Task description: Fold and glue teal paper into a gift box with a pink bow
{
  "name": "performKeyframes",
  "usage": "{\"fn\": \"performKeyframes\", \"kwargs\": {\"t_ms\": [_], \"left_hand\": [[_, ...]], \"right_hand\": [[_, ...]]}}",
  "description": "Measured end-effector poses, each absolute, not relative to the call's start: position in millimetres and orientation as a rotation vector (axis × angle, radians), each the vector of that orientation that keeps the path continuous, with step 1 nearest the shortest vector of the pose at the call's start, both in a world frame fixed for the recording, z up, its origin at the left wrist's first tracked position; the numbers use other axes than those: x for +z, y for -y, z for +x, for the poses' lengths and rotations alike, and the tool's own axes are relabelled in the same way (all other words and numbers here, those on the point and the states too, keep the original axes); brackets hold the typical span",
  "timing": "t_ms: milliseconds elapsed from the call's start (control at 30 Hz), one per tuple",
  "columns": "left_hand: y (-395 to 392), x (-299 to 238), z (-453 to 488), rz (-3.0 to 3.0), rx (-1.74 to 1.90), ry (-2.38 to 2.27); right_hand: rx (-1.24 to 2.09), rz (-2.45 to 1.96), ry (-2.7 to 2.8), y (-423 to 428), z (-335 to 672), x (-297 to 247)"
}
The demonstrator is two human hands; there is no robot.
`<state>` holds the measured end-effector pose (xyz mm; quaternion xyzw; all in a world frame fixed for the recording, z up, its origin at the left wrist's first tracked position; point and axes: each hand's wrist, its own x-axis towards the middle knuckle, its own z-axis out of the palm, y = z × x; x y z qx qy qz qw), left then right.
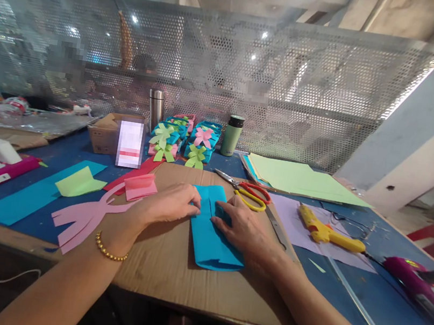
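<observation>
- Fingers (189, 207) of my left hand (172, 202) lie close together and flat, tips pressing the upper left edge of the folded blue paper (211, 243); nothing is pinched.
- Right hand (246, 226): fingers slightly spread, palm down, pressing on the paper's right side near the top. No grip here either.
- Both sets of fingertips nearly meet at the centre fold line.
- The blue paper lies flat on a cardboard sheet (159, 273) in front of me, long side running away from me, near end curled into a fold.
- Gold bead bracelet (108, 252) on my left wrist.
- Scissors (247, 191) with red and yellow handles lie just beyond my right hand, blades pointing left.
- Yellow glue gun (326, 232) rests to the right on pale paper; a purple one (415, 279) lies further right on the blue table (363, 304).
- Pink cut-out (84, 216) with split ends sits left of my left wrist; a folded pink piece (140, 186) lies just above it.
- Green paper scrap (79, 182) overlaps a blue strip (32, 195) further left.
- At the back: blue boxes topped with paper flowers (188, 139), a green tumbler (232, 135), a steel flask (155, 107), and a stack of light green sheets (299, 180).
</observation>
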<state>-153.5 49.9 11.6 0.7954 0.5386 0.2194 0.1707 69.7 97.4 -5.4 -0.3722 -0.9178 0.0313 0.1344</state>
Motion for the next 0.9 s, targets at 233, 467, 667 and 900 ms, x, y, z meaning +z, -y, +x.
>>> {"fn": "performKeyframes", "kwargs": {"t_ms": [233, 467, 667, 900], "left_hand": [[-52.7, 6.2, -144.9, 2.342, 0.649, -1.605], [-51.9, 5.5, -131.2, 2.463, 0.532, -1.61], [-52.2, 1.5, -130.9, 2.539, 0.493, -1.603], [-47.0, -3.6, -125.3, 2.652, 0.486, -1.614]], "right_hand": [[0.095, -1.066, 2.68, -93.6, 71.3, -0.5], [0.142, -1.049, 2.684, -97.8, 75.3, -0.2], [0.172, -0.998, 2.705, -102.9, 79.2, -0.2], [0.16, -0.995, 2.68, -99.9, 79.8, -2.8]]}}
